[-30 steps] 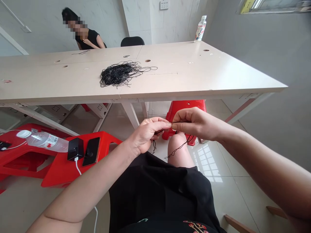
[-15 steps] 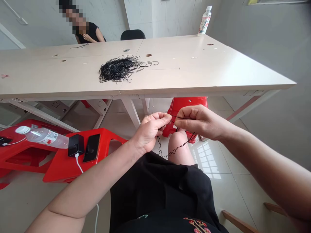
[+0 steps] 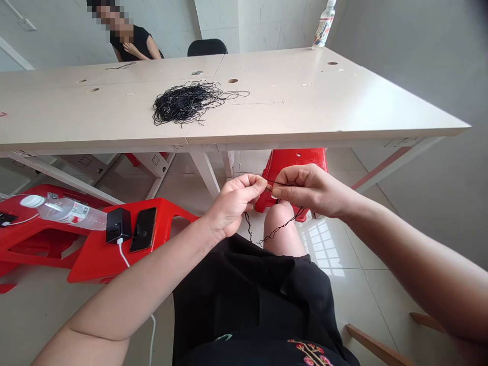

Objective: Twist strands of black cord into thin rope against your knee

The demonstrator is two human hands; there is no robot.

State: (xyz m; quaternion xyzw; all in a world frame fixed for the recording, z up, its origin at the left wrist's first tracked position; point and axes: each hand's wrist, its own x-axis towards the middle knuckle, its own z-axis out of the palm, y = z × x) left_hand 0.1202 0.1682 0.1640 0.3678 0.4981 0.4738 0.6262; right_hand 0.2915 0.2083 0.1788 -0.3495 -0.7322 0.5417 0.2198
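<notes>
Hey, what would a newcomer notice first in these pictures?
Most striking is the tangled heap of black cord on the pale table straight ahead. Below it, the left hand and right hand pinch a thin black cord above the knee. To the left, a bright red plastic stool holds a phone.

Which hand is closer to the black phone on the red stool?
Left. The left hand is beside the black phone, with a gap between them. The right hand is farther away, past the left hand.
</notes>
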